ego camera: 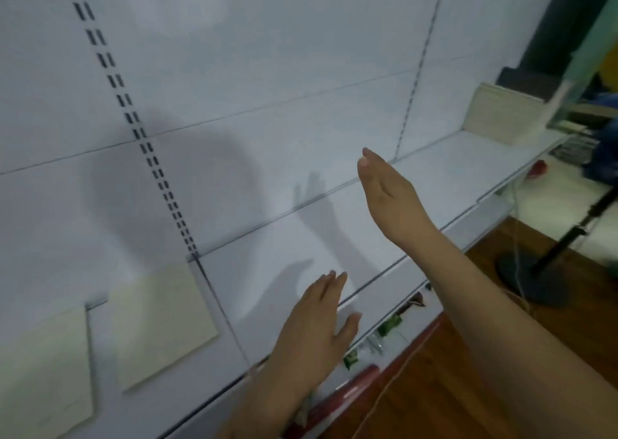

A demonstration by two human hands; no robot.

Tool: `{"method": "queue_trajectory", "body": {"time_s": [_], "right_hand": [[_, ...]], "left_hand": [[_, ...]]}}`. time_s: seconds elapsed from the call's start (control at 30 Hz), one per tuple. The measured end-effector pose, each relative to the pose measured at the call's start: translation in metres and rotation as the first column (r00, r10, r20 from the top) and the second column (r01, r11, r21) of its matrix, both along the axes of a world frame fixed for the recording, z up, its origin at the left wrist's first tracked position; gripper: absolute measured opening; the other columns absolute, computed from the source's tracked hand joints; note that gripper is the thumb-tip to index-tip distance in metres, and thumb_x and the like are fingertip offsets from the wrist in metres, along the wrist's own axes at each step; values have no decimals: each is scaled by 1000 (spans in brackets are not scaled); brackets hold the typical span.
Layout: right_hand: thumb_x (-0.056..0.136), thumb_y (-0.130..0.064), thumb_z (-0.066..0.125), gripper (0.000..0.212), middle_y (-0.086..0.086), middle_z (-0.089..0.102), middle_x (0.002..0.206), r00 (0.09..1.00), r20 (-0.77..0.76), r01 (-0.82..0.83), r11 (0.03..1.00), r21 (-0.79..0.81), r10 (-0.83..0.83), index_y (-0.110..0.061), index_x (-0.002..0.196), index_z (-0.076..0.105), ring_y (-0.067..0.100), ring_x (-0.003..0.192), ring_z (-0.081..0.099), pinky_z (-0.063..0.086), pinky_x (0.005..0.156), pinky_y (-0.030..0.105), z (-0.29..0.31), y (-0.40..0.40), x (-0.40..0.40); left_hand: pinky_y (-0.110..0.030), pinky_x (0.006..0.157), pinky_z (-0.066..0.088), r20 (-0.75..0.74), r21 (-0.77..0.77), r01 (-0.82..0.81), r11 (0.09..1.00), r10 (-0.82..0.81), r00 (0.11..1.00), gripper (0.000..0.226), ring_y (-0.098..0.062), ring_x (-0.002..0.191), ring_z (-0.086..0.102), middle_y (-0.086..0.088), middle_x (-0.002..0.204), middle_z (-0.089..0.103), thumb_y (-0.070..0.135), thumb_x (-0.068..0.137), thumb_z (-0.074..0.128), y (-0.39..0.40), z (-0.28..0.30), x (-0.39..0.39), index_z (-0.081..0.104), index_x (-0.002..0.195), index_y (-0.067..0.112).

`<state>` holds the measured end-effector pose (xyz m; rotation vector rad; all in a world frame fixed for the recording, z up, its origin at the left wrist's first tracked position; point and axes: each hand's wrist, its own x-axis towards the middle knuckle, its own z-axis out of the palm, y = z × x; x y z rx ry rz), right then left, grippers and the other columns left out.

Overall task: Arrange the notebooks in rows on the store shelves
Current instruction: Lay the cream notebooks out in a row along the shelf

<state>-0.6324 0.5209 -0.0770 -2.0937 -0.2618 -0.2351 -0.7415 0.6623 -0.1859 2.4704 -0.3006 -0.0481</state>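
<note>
Two pale cream notebooks lie flat on the white shelf [301, 251]: one [164, 325] left of centre, another [43, 371] at the far left edge. A stack of cream notebooks [501, 114] stands at the shelf's far right end. My left hand [317, 331] hovers over the shelf's front part, fingers stretched and apart, holding nothing. My right hand [391, 194] is raised above the shelf, edge-on, fingers straight, also holding nothing. Both hands are well apart from all the notebooks.
The white back panel [234, 70] with slotted uprights rises behind the shelf. A lower shelf holds small green and dark packets [388, 325]. At the right, a black stand with a round base [535, 271] sits on the wooden floor, and a thin cord hangs by it.
</note>
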Motion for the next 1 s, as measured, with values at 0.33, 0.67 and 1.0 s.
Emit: {"method": "queue_trajectory", "body": {"time_s": [0.33, 0.67, 1.0], "right_hand": [[100, -60, 24, 68, -3, 23, 162, 947, 143, 314, 928, -202, -289, -21, 155, 23, 13, 149, 17, 12, 122, 34, 14, -249, 3], [101, -58, 22, 66, -2, 24, 161, 944, 135, 327, 904, -275, -301, -21, 155, 23, 16, 148, 21, 12, 119, 32, 16, -452, 94], [100, -59, 21, 66, -3, 24, 161, 969, 132, 241, 918, -314, -209, -23, 155, 23, 14, 147, 22, 11, 116, 27, -10, -524, 280]], "left_hand": [[-32, 123, 18, 107, 17, 271, 962, -271, 957, 65, -8, 150, 13, 11, 164, 13, 55, 100, 36, -221, 28, 64, 11, 156, 35], [-29, 116, 25, 131, -53, 197, 979, -189, 973, 65, -8, 148, 22, 10, 162, 23, 53, 98, 42, -400, 31, 174, 18, 155, 33], [-35, 121, 22, 109, -44, 112, 993, -107, 988, 65, -9, 149, 16, 8, 163, 20, 50, 100, 42, -481, 3, 339, 17, 156, 28]]}}
